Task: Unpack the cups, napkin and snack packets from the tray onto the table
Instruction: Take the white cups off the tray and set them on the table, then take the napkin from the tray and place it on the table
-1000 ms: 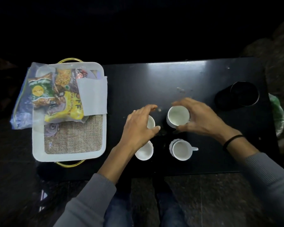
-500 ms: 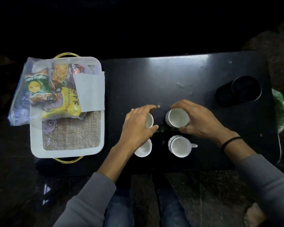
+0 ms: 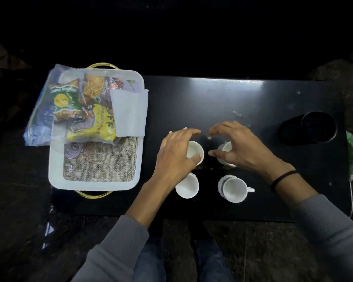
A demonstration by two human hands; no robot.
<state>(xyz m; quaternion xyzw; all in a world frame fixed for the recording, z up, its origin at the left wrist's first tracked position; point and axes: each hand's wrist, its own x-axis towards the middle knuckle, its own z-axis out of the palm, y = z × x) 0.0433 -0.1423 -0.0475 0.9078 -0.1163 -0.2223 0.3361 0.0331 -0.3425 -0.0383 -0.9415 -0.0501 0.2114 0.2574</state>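
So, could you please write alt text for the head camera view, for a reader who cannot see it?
Two bare hands, left hand and right hand, each rest on a white cup among four cups on a black table. At left, a white tray holds snack packets and a napkin.

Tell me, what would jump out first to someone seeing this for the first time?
Four white cups glow against the black table, set in a square at its middle, with the left hand and right hand curled over the two far ones. At the table's left end, a white tray holds bright snack packets and a white napkin draped over its right rim.
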